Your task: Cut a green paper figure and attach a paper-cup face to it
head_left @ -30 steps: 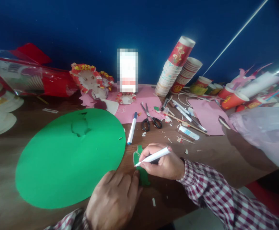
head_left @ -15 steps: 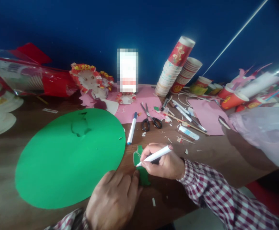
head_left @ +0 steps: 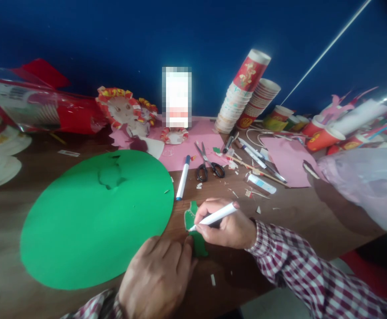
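My right hand (head_left: 226, 226) is closed round a white marker (head_left: 218, 214), its tip against the edge of a small green paper cutout (head_left: 190, 217). Light outlining and small dots show on the cutout's upper part. My left hand (head_left: 158, 272) rests on the table with its fingers bent and close together, pressing the cutout's left edge; its fingertips are partly hidden. To the left lies a large green paper oval (head_left: 96, 230) with faint dark marks near its top. A capped blue marker (head_left: 183, 177) and open black-handled scissors (head_left: 208, 166) lie beyond my hands.
Stacked paper cups (head_left: 243, 95) lean at the back. Pink paper sheets (head_left: 289, 161), a glue tube (head_left: 261, 183), pens (head_left: 253, 153) and paper scraps lie right of centre. Paper-ring crafts (head_left: 118, 108) stand back left, near a red plastic package (head_left: 80, 115). A translucent bag (head_left: 366, 181) lies right.
Almost nothing differs. Both hands stay in place, with the marker tip still at the cutout's edge; the view shifts very slightly.
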A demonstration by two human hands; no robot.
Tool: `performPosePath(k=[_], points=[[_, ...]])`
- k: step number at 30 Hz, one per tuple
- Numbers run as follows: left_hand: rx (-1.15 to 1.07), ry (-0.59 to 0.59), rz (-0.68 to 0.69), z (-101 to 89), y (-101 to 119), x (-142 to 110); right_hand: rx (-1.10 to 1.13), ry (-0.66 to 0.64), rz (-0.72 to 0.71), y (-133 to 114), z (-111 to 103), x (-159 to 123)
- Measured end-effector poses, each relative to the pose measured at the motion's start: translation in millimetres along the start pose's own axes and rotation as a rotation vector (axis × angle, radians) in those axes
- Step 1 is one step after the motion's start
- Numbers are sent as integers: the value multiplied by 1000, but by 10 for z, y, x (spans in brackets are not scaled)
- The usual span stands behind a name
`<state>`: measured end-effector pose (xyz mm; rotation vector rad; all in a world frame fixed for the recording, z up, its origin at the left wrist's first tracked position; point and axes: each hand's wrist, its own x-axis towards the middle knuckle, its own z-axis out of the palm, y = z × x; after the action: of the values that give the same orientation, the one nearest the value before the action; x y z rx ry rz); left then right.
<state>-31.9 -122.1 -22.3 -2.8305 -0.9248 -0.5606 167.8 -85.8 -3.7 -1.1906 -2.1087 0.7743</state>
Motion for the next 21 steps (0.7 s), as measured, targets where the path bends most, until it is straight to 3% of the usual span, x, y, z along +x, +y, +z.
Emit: performPosePath(k=[21], points=[[-2, 21, 5, -7, -4, 14, 6, -1, 9, 0, 0, -5]])
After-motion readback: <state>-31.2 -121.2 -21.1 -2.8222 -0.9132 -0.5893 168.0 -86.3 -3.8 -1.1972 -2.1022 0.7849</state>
